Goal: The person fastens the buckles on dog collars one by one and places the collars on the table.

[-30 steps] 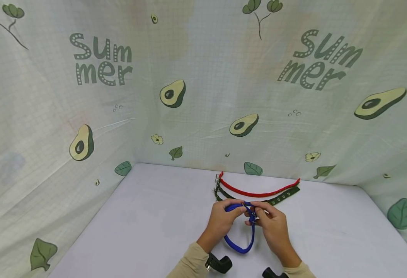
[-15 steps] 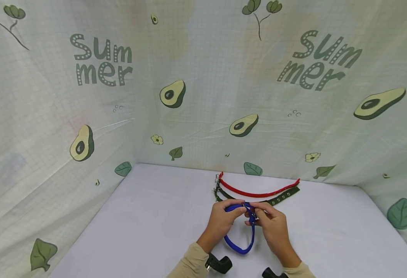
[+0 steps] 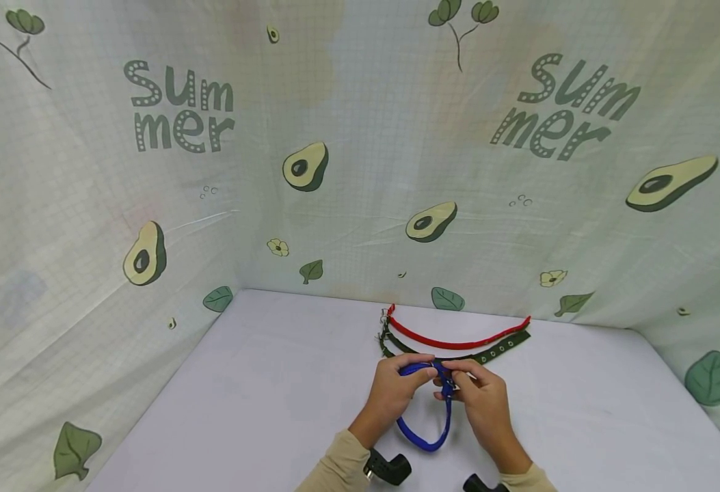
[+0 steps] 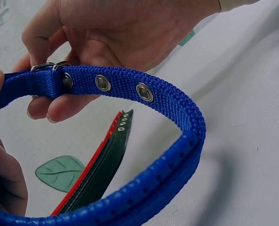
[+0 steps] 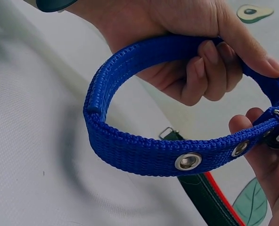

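Note:
A blue webbing dog collar (image 3: 426,444), bent into a loop, hangs between both hands in the head view. My left hand (image 3: 390,387) grips its upper left side; in the right wrist view this thumb (image 5: 266,63) lies along the strap, and the fingers curl inside the loop. At the buckle (image 4: 50,67), my right hand (image 3: 484,400) pinches the strap, its fingers (image 4: 66,107) right below the metal. Silver eyelets (image 5: 188,161) line the band. The strap passes through the buckle, and its tip is hidden by the left fingers.
Behind the hands, a red collar (image 3: 458,345) and a dark green collar (image 3: 500,348) with eyelets lie on the white table (image 3: 261,383). A printed curtain (image 3: 360,137) encloses the back and sides. Black wrist devices (image 3: 392,469) sit by the sleeves.
Both hands and the blue collar have dipped very slightly, and the strap at the buckle has shifted a little. The other collars have not moved.

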A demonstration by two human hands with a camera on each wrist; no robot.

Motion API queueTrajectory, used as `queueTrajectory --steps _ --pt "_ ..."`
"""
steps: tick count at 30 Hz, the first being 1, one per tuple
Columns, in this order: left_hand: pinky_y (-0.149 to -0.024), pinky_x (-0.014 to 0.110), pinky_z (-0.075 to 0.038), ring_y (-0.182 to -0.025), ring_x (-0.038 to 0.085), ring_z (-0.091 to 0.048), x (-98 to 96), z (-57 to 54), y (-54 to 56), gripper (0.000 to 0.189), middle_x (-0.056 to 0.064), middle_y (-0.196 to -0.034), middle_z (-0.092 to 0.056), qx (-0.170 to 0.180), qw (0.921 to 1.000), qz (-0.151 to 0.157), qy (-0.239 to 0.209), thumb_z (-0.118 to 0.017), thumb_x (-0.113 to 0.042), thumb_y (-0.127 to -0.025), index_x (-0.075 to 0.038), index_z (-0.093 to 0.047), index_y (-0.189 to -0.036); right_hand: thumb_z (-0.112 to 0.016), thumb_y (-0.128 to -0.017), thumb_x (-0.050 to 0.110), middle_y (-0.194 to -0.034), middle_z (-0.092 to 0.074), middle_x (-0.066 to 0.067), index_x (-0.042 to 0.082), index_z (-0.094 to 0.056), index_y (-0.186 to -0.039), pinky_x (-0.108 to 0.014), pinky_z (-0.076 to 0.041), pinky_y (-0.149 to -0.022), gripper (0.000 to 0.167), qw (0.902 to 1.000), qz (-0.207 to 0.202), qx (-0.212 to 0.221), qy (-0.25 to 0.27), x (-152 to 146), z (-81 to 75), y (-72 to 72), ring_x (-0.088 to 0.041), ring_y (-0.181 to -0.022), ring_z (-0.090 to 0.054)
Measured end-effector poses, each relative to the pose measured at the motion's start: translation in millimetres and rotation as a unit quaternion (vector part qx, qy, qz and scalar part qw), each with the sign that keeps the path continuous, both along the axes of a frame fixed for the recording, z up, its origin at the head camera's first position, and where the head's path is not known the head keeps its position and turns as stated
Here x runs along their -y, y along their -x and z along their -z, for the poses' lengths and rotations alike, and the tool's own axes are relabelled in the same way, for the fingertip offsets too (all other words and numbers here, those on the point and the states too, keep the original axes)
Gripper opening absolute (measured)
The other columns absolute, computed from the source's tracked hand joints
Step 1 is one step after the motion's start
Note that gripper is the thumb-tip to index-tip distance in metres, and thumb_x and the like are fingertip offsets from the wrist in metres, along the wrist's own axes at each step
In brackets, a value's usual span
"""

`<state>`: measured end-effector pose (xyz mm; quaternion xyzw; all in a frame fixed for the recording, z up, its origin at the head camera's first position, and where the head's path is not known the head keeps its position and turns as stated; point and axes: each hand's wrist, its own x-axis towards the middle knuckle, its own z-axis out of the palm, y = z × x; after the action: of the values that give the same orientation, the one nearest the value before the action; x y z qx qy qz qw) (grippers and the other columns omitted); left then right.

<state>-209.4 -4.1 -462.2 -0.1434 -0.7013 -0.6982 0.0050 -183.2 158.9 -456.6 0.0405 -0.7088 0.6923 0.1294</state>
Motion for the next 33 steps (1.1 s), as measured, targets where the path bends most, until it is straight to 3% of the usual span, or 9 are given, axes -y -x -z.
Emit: queueTrajectory --steps 18,26,33 --pt "-0.072 0.021 -0.051 -0.09 0.01 -0.062 0.1 2.0 0.7 0.03 -0.004 -0.109 -0.071 -0.02 0.9998 0.007 0.004 -0.079 -0.029 -0.088 -0.014 -0.077 -0.114 -0.05 -0.1 -0.004 -0.104 -0.064 -0.023 -0.007 -0.07 -0.105 -0.04 -0.06 -0.066 0.021 1.0 -0.002 -0.008 0.004 0.1 1.2 0.8 -0.03 -0.083 -0.074" --pt "-0.053 0.022 -0.043 -0.058 0.009 -0.051 1.7 2.9 2.2 0.026 -0.003 -0.08 -0.062 0.032 0.9991 -0.007 0.026 -0.08 -0.037 -0.086 -0.02 -0.077 -0.105 -0.049 -0.1 -0.006 -0.103 -0.064 -0.023 -0.008 -0.07 -0.105 -0.04 -0.06 -0.066 0.022 0.9999 0.002 -0.011 0.006 0.7 1.4 0.2 -0.027 -0.081 -0.074" --pt "-0.068 0.023 -0.052 -0.082 0.008 -0.061 1.0 2.0 1.2 0.028 -0.007 -0.098 -0.069 0.0 0.999 -0.013 0.044 -0.08 -0.037 -0.086 -0.018 -0.078 -0.107 -0.05 -0.1 -0.005 -0.104 -0.062 -0.022 -0.006 -0.071 -0.106 -0.039 -0.06 -0.066 0.021 0.9998 -0.001 -0.015 -0.008 0.4 2.0 -0.1 -0.031 -0.083 -0.073"
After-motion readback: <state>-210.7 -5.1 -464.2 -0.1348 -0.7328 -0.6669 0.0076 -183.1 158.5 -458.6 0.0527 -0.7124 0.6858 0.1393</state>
